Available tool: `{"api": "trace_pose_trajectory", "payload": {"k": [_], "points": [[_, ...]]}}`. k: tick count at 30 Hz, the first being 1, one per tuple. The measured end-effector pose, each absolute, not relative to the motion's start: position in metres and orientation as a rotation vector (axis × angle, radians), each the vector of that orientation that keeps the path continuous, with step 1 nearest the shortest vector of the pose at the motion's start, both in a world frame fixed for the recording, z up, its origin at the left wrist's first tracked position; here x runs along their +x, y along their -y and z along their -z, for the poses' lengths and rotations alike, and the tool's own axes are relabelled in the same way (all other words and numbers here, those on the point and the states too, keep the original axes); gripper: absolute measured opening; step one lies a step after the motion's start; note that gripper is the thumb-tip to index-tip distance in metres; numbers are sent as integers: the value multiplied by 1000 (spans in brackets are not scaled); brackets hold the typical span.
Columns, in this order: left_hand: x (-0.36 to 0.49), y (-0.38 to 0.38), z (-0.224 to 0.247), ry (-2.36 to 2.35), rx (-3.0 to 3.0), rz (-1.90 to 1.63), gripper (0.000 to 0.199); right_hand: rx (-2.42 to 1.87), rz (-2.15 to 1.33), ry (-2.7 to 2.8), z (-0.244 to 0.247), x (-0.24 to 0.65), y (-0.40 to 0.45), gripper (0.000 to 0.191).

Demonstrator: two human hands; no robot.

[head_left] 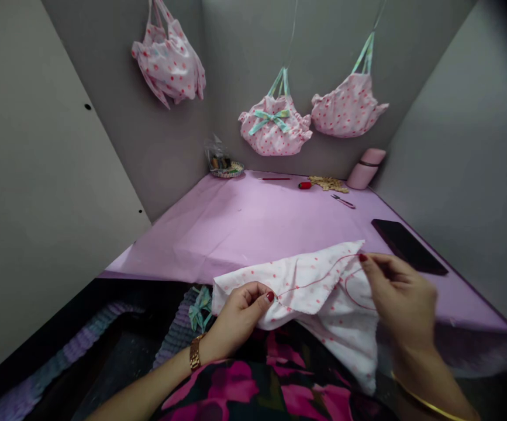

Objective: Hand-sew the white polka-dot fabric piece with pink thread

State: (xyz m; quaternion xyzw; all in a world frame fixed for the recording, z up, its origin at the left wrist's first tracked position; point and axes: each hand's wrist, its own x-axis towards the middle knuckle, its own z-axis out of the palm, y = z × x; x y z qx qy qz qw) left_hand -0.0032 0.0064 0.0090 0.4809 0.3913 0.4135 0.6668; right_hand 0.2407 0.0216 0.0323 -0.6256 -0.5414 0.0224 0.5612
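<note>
A white cloth with pink dots (306,269) lies over the table's front edge and hangs down toward my lap. My left hand (247,307) pinches the cloth between thumb and fingers near its middle. From that spot a red thread (314,283) runs up to the right to my right hand (400,298). Thumb and forefinger of the right hand are pressed together at the thread's upper end, and a loop of thread hangs beside them over the cloth. Whether a needle is between these fingertips is too small to tell.
Along the back of the lilac table (253,228) are a small basket (229,171), a red thread spool (304,185), thread snips (343,202) and a pink bottle (366,169). A black phone (406,245) lies at right. Dotted sewn pieces (275,134) hang above.
</note>
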Motion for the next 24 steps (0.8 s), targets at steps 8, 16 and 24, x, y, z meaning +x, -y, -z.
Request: {"api": "trace_pose_trajectory", "payload": {"k": [8,16,24], "points": [[-3,-6,-14,-864,1100,-967,21,-1314,-623,1927,-30,175,1,13],[-5,-7,-10,-874,1145,-1010,22,-1216,-779,1983,-27,165,8,23],[-6,-6,-12,-892,1148,-1018,28,-1236,-766,1948,-26,163,9,25]]}}
